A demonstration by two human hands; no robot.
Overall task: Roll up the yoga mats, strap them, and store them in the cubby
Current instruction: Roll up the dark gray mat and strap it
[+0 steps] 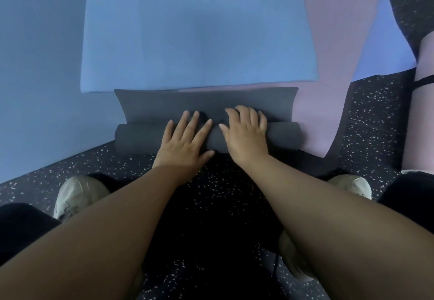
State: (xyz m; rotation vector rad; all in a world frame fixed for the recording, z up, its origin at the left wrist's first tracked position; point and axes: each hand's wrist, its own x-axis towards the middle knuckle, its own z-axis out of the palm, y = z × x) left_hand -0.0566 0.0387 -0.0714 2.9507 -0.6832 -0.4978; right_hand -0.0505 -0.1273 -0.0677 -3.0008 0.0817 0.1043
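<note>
A: Item one, dark grey mat (206, 107). Location?

B: On the floor (211, 182), at twelve o'clock from the person. Near part rolled into a thick cylinder; a short unrolled flap runs on toward twelve o'clock.

A: Hands?

B: Left hand (185, 142): fingers straight and spread, palm flat on top of the roll, just left of its middle. Right hand (246, 133): laid over the roll just beside the left one, fingers bent down over the far side onto the flap. Neither lifts the mat; both press on it.

A: Item two?

B: Blue mat (192, 29), flat, at twelve o'clock beyond the grey flap, its near edge touching or overlapping the flap's far edge; cannot tell which.

A: Item three?

B: Pink mat (328, 88), flat, under the grey roll's right end, stretching toward one o'clock.

A: Item four?

B: Rolled pink mat (420, 116), dark strap around it, at three o'clock, well apart from both hands.

A: Other?

B: Pale shoes (77, 194) at eight and four o'clock.
</note>
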